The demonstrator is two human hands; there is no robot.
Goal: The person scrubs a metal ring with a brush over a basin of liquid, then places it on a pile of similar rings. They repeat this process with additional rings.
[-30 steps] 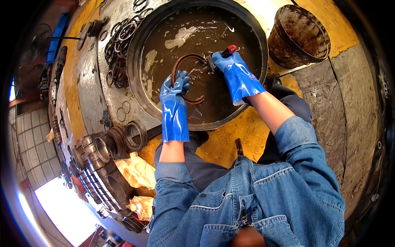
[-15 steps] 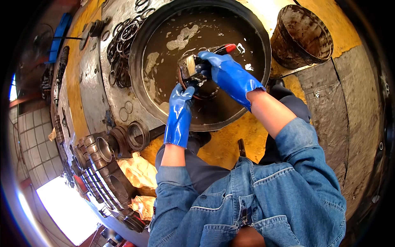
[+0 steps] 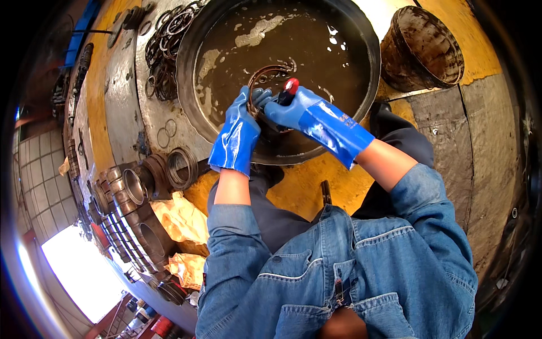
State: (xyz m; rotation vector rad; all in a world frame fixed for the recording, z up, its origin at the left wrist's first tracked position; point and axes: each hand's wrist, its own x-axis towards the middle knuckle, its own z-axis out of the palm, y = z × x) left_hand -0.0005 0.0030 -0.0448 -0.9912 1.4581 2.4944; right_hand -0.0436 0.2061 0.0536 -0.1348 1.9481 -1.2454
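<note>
My left hand (image 3: pixel 237 130), in a blue rubber glove, is closed on the near left part of a brown metal ring (image 3: pixel 256 77). The ring stands tilted over murky brown liquid in a large black round tub (image 3: pixel 188 104). My right hand (image 3: pixel 299 106), gloved the same way, is wrapped round the handle of a brush (image 3: pixel 289 88), black with a red end. The handle's red end points up and away from me. The brush's head is hidden by my gloves, inside or beside the ring; I cannot tell which.
A stained bucket (image 3: pixel 423 48) stands right of the tub. Black and metal rings (image 3: pixel 164 56) are heaped on the left, with thicker metal rings (image 3: pixel 180 169) nearer me. Cylindrical metal parts (image 3: pixel 127 195) and crumpled brown paper (image 3: pixel 179 217) lie at lower left.
Both hands have come closer to me and down in the view with the ring. The right hand has turned the brush, its red end swinging left and upward; the pale brush head is now hidden.
</note>
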